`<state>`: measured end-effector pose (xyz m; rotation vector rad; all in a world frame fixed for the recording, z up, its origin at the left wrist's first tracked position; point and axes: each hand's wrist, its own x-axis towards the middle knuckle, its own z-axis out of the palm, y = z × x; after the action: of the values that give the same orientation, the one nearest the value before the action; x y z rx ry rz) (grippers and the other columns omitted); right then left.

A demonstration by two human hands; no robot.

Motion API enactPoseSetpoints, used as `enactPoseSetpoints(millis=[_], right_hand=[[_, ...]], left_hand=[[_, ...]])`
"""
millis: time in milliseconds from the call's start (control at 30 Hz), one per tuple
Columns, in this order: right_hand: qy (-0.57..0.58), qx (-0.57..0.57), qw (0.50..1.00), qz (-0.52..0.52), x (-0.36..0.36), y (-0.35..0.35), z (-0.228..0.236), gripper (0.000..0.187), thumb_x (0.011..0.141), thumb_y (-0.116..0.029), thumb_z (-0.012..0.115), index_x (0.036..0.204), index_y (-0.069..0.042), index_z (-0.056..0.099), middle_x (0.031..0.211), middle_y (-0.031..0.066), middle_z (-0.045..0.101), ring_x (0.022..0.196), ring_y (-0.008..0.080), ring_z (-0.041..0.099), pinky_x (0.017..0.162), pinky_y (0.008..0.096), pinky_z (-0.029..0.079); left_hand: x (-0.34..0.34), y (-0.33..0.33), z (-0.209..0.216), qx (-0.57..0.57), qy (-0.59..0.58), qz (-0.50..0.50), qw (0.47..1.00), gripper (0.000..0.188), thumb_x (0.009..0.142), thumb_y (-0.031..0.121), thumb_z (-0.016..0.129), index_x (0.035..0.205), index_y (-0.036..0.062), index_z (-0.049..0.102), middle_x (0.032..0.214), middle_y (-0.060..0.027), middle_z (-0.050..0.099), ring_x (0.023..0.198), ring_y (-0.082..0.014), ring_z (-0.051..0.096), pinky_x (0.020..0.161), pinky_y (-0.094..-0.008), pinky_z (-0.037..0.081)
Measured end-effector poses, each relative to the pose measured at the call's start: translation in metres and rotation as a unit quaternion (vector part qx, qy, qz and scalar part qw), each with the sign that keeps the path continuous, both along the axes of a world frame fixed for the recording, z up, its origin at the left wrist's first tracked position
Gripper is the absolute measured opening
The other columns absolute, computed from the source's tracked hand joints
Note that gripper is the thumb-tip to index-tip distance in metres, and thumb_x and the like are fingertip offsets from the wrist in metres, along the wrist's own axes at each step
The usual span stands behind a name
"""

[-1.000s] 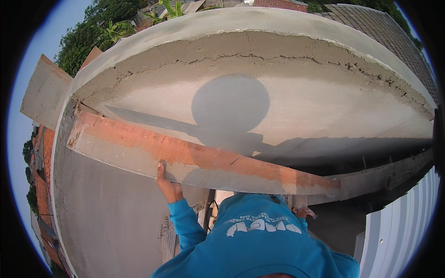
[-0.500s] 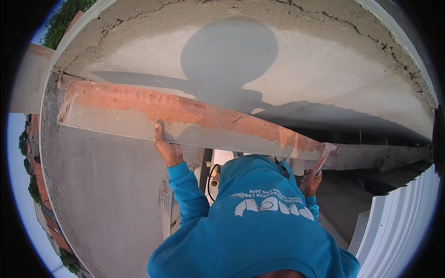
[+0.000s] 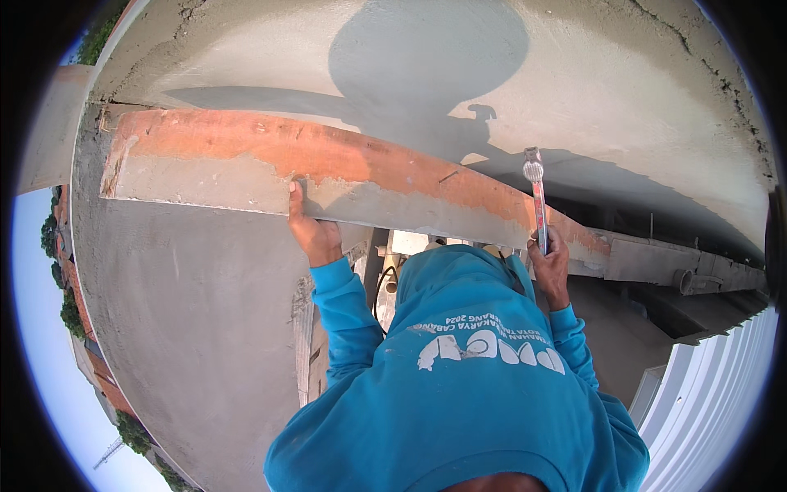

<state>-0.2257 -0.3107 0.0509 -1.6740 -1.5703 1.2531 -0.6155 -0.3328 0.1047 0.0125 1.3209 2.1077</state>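
A long wooden board [image 3: 246,139], orange-brown along its far side and smeared with grey mortar along its near side, lies across in front of me. My left hand [image 3: 316,234] grips its near edge, thumb on the upper face and the other fingers hidden beneath. A thin nail [image 3: 448,177] sticks out of the board's face, right of the middle. My right hand [image 3: 551,266] is closed round the handle of a hammer [image 3: 537,193], whose metal head points up and away from me. The hammer is held above the board's right part; no contact with the nail shows.
Beyond the board is a plastered surface [image 3: 590,90] with a rough mortar edge, crossed by my shadow. Grey plaster [image 3: 197,303] spreads at the left. A narrow ledge with a short pipe end [image 3: 683,281] runs right, above white corrugated sheeting [image 3: 713,394].
My right hand has lifted the hammer and brought it leftward, its head now upright. My left hand still grips the board. The view has tilted slightly, so the board sits higher in it.
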Motion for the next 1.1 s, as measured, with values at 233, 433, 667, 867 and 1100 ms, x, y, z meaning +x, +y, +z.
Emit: enactPoseSetpoints(millis=[233, 433, 667, 867, 1100], right_hand=[[0.109, -0.046, 0.993, -0.016, -0.027, 0.004, 0.043, 0.030, 0.081, -0.015, 0.076, 0.102, -0.001, 0.060, 0.081, 0.0075, 0.060, 0.074, 0.0107, 0.054, 0.066, 0.0303, 0.047], [0.074, -0.098, 0.992, 0.007, -0.029, 0.011, 0.050, 0.039, 0.084, -0.015, 0.074, 0.116, 0.000, 0.059, 0.085, 0.0092, 0.065, 0.072, 0.0127, 0.061, 0.063, 0.0303, 0.050], [0.136, -0.081, 0.987, -0.024, -0.038, 0.017, 0.053, 0.033, 0.091, -0.020, 0.068, 0.116, -0.001, 0.057, 0.078, 0.0039, 0.058, 0.063, 0.0097, 0.054, 0.055, 0.0286, 0.046], [0.171, -0.068, 0.979, -0.092, -0.057, 0.017, 0.069, 0.029, 0.095, -0.021, 0.062, 0.115, -0.002, 0.053, 0.073, 0.0000, 0.053, 0.059, 0.0097, 0.048, 0.053, 0.0285, 0.041], [0.031, -0.020, 0.999, 0.016, -0.058, 0.013, 0.024, 0.038, 0.098, -0.032, 0.059, 0.119, -0.002, 0.050, 0.068, 0.0001, 0.050, 0.053, 0.0063, 0.046, 0.047, 0.0226, 0.040]], left_hand=[[-0.003, 0.004, -0.004, 0.014, 0.019, -0.028, 0.999, 0.042, 0.096, 0.028, 0.059, 0.125, -0.0020, 0.053, 0.119, -0.0141, 0.058, 0.107, -0.0274, 0.059, 0.091, -0.0433, 0.051], [0.008, 0.001, 0.002, -0.007, 0.018, -0.040, 0.999, 0.044, 0.097, 0.028, 0.056, 0.129, -0.0023, 0.049, 0.122, -0.0160, 0.056, 0.111, -0.0294, 0.057, 0.093, -0.0446, 0.050], [-0.009, -0.006, -0.010, -0.028, 0.025, -0.065, 0.997, 0.046, 0.096, 0.028, 0.061, 0.126, -0.0053, 0.053, 0.121, -0.0148, 0.057, 0.113, -0.0261, 0.056, 0.095, -0.0416, 0.050], [0.000, -0.002, -0.001, -0.065, 0.030, -0.052, 0.996, 0.044, 0.095, 0.028, 0.063, 0.123, -0.0058, 0.056, 0.118, -0.0136, 0.060, 0.107, -0.0241, 0.060, 0.092, -0.0387, 0.052], [-0.006, -0.004, -0.006, -0.033, 0.015, -0.067, 0.997, 0.037, 0.095, 0.023, 0.063, 0.119, -0.0054, 0.058, 0.114, -0.0131, 0.062, 0.103, -0.0237, 0.062, 0.089, -0.0381, 0.053]])
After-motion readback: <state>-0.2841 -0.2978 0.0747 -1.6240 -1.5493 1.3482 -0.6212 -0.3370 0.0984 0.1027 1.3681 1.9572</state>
